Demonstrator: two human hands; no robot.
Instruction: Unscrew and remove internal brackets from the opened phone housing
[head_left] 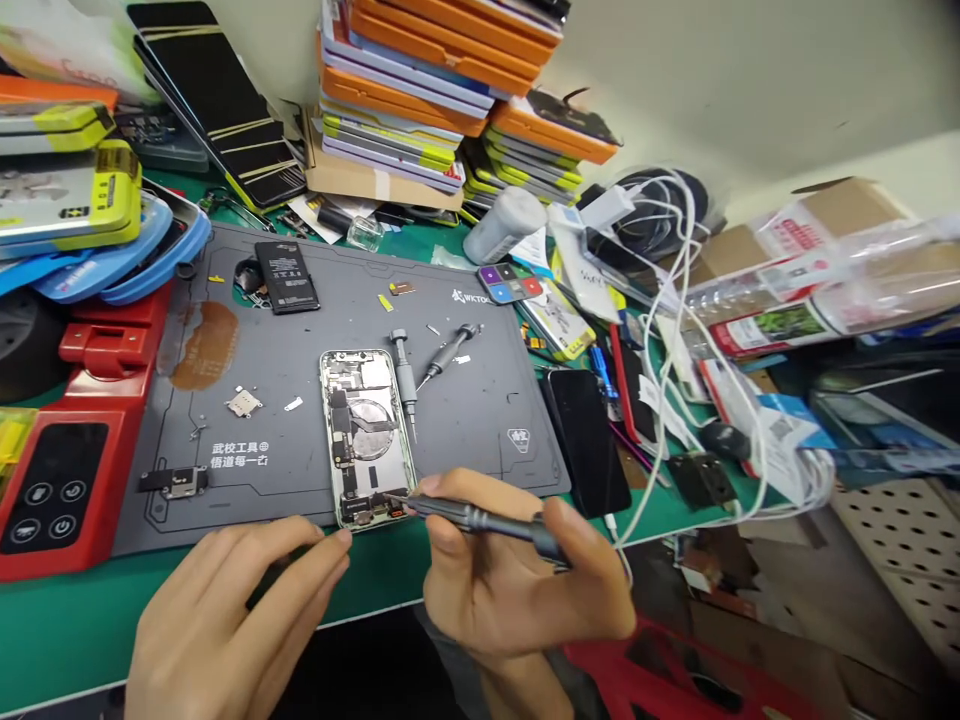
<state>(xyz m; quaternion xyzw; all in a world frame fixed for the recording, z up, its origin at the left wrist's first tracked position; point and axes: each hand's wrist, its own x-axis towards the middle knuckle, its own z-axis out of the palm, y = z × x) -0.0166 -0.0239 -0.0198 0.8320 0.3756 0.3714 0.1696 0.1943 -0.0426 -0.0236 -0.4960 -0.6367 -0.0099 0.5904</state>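
An opened phone [379,462], its inner parts bare, lies on a grey work mat [465,440]. My right hand [517,595] grips a dark screwdriver [476,518], thumb and fingers around the shaft. Its tip is at the parts along the phone's lower end. My left hand [232,600] is beside the phone's lower left corner, fingers bent and apart, fingertips at the edge; whether they touch it I cannot tell. Two more screwdrivers, one upright in the view [405,375] and one slanted [448,358], lie right of the phone.
Small metal parts [244,402], a dark module [176,482] and a battery [289,278] lie on the mat. Left stands a red device with buttons [64,490]. Stacked boxes [442,75] rise behind. A dark phone [589,440] and white cables [667,330] crowd the right.
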